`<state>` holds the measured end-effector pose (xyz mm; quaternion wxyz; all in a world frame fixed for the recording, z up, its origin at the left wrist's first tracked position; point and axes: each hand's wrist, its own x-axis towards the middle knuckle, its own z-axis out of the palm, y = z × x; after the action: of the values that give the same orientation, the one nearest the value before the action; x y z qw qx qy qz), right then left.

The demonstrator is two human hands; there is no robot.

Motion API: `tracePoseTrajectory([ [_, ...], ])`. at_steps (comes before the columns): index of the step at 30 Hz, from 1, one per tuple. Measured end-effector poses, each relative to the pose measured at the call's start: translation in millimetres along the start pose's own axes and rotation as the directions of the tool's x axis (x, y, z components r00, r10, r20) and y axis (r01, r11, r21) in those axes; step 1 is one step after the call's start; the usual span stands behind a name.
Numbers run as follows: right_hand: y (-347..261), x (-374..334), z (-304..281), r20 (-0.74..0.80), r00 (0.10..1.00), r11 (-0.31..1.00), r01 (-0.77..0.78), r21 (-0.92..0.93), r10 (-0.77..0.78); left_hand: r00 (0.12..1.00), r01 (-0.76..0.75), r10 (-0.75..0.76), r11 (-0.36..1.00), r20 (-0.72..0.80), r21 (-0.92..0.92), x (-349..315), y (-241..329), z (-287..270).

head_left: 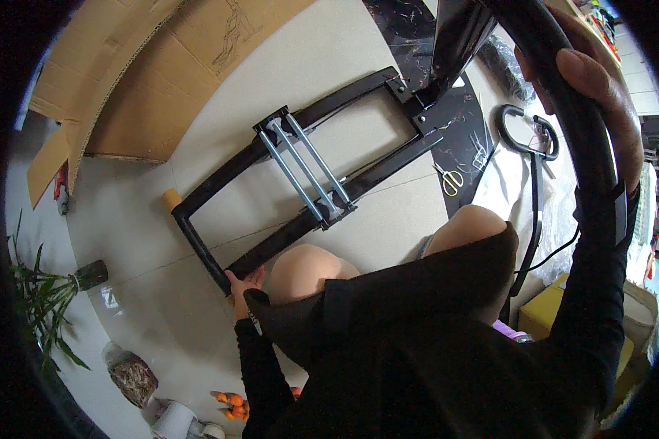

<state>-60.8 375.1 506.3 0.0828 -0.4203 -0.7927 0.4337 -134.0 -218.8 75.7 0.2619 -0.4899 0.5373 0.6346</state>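
A black metal frame of long tubes point(220, 172) lies on the floor in front of my knees, with several silver rods point(298, 164) running across its middle. At the frame's near left corner, my left hand point(247, 282) grips the tube; part of its fingers is hidden behind it. High on the right, my right hand point(604, 91) is wrapped round a thick black curved bar point(564, 80). A black upright post point(461, 44) rises at the frame's far end. A tan end cap point(170, 200) sits on the frame's far left corner.
Opened cardboard point(143, 95) stands at the far left. Yellow-handled scissors point(450, 179) lie on a dark marbled strip point(447, 139), near a black curved handle piece point(531, 132) and clear plastic wrap. Leafy plants point(51, 293) and orange fruit point(233, 404) are at lower left.
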Motion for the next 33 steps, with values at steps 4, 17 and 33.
tracePoseTrajectory([
  [4,0,-2,2,-0.011,1.000,1.000,-0.008,0.014,0.008,0.999,-0.029,0.030,1.000,-0.039,0.008,-7,3,10],
  [17,-4,-8,1,0.041,0.993,0.987,-0.112,0.118,0.107,0.988,0.126,-0.111,0.983,0.107,-0.137,23,2,-18],
  [33,-17,-17,2,0.178,0.964,0.921,-0.246,0.302,0.199,0.993,0.008,-0.009,1.000,-0.116,-0.008,-4,3,15],
])
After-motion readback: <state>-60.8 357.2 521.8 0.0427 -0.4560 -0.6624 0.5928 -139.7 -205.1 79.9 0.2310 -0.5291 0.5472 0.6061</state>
